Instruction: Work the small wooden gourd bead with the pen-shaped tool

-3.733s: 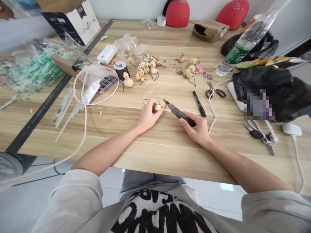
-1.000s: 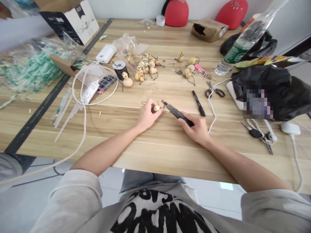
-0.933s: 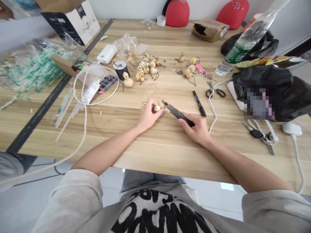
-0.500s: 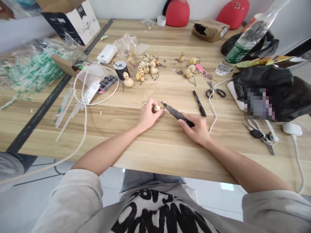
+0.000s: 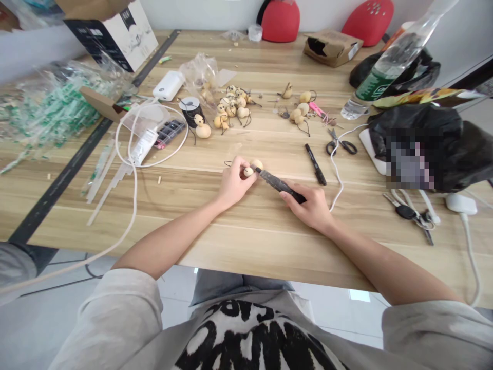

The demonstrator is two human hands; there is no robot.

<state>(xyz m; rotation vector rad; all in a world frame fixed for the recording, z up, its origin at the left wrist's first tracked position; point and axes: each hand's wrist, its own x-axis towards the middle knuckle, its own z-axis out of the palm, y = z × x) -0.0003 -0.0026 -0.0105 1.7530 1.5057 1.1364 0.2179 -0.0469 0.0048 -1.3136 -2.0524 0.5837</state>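
Note:
Near the middle of the table, my left hand (image 5: 235,181) pinches a small pale gourd (image 5: 248,171) with a dark cord loop beside it. The gourd's rounder part shows just beyond the fingertips. My right hand (image 5: 308,204) is wrapped round a dark pen-like tool (image 5: 281,185), its tip at the gourd between its two bulges. Whether the tip touches the surface is too small to tell. A cluster of gourds with cords (image 5: 231,107) lies farther back, and one gourd with a drawn face (image 5: 203,129) stands by a spool of black cord (image 5: 191,110).
Right of my hands lie a black marker (image 5: 316,164), scissors (image 5: 341,144), a white cable (image 5: 338,177) and keys (image 5: 414,213). A plastic bottle (image 5: 375,82) stands at the back right. Plastic-wrapped items (image 5: 57,110), a white box (image 5: 133,38) and a looped cable (image 5: 135,205) are left.
The tool's tip has moved slightly left and down onto or against the gourd, and more of the gourd's rounder part now shows. My left hand keeps its hold.

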